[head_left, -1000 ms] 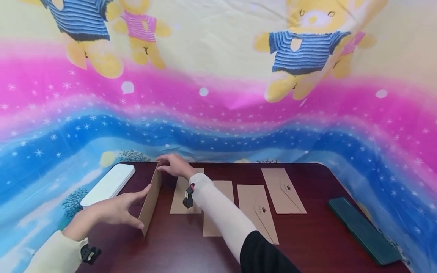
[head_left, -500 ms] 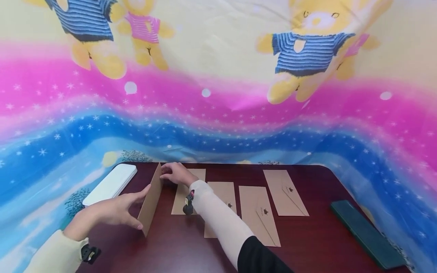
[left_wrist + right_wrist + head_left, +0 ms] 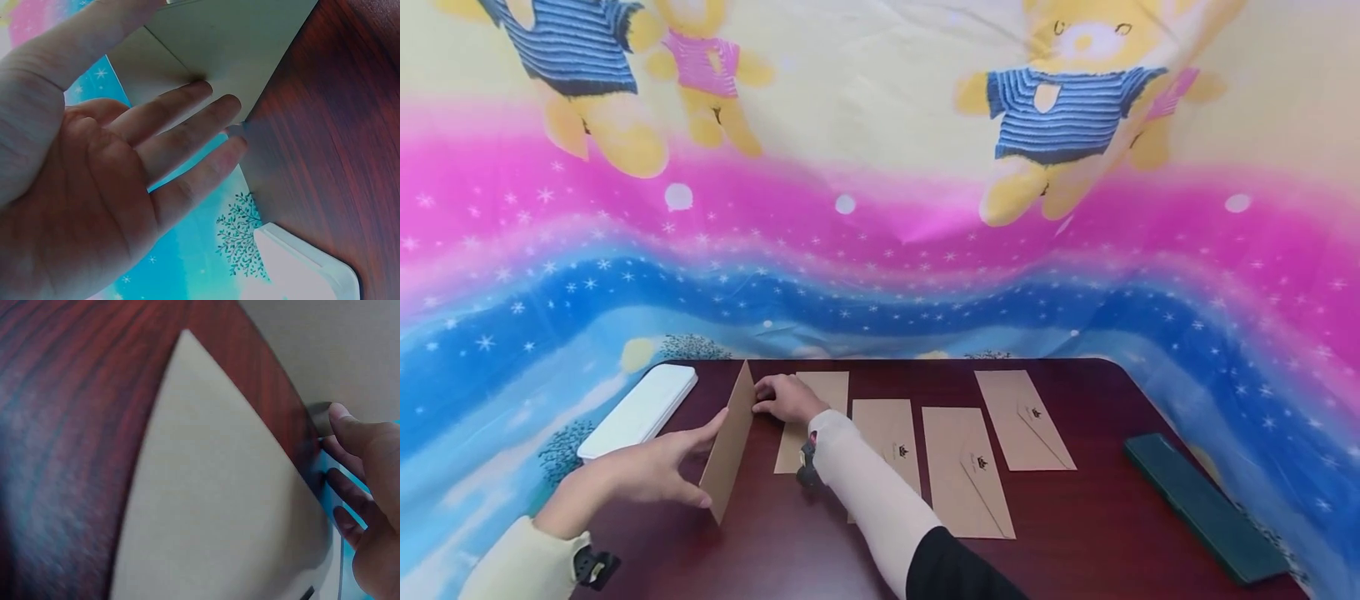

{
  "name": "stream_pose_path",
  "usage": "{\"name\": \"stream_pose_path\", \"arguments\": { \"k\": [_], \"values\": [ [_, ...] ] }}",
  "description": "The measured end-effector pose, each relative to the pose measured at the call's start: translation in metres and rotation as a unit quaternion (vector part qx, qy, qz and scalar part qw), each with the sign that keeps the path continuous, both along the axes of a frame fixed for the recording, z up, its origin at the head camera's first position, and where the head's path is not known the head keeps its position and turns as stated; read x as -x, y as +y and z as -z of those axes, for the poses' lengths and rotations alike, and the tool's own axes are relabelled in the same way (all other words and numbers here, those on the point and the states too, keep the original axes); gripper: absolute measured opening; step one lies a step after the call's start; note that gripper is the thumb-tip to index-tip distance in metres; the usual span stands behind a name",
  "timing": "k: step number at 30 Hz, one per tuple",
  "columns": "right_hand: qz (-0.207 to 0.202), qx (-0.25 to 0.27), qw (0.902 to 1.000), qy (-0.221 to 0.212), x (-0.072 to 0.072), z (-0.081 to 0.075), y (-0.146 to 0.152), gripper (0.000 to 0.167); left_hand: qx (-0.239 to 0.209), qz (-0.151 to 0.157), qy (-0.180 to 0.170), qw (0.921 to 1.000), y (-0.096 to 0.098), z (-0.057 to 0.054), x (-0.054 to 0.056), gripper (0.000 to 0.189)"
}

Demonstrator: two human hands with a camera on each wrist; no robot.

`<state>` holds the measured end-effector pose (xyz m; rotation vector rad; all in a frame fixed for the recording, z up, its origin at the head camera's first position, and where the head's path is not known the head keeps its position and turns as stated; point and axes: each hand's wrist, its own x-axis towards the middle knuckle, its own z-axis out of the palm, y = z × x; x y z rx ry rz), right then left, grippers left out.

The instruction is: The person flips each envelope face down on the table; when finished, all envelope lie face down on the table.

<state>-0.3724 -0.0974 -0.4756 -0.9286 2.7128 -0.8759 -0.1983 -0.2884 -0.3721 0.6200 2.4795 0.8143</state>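
Observation:
A brown paper envelope [image 3: 730, 446] stands upright on a long edge at the left of the table. My left hand [image 3: 643, 471] is on its left side, index finger at the upper edge and thumb at the near end. In the left wrist view, the left hand's fingers [image 3: 181, 134] reach out nearly straight beside the envelope's flap side [image 3: 212, 50]. The right hand [image 3: 790, 400] is at the far part of the right face, thumb and fingertips close against it. In the right wrist view, the right hand's thumb [image 3: 347, 428] lies against the tan paper, fingers loosely bent.
Several flat envelopes lie right of the upright one, among them a partly covered envelope [image 3: 827, 392] and a crown-printed envelope [image 3: 958, 450]. A white case [image 3: 640, 408] lies at the left edge, a dark green case [image 3: 1202, 504] at the right. A printed cloth [image 3: 880, 275] hangs behind.
My right hand has slid from the upright envelope's far top corner down and nearer along its right face. The left hand has hardly moved.

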Motion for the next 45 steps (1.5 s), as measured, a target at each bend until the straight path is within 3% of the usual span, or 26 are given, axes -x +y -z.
{"name": "stream_pose_path", "arguments": {
  "k": [5,14,21,27,35,45],
  "values": [
    [0.026,-0.02,0.999,0.032,-0.004,0.0,-0.007,0.035,-0.007,-0.001,0.0,1.0,-0.002,0.0,-0.001,0.123],
    [0.053,-0.022,0.9972,0.049,-0.006,0.006,-0.01,0.031,-0.009,-0.012,0.022,0.9996,-0.003,0.005,-0.005,0.125],
    [0.038,-0.022,0.9982,0.04,-0.002,0.004,-0.007,0.027,0.029,-0.025,0.055,0.9977,-0.002,0.005,-0.007,0.124],
    [0.028,0.022,0.9991,0.025,0.005,-0.001,0.0,0.02,0.058,-0.041,0.1,0.9924,-0.002,0.0,-0.012,0.122],
    [0.019,0.092,0.9955,-0.016,0.014,-0.009,0.006,0.013,0.078,-0.052,0.131,0.987,-0.01,-0.003,-0.014,0.123],
    [0.03,0.137,0.9891,-0.045,0.015,-0.017,0.015,0.019,0.091,-0.055,0.122,0.9868,-0.012,0.001,-0.011,0.123]
  ]
}}
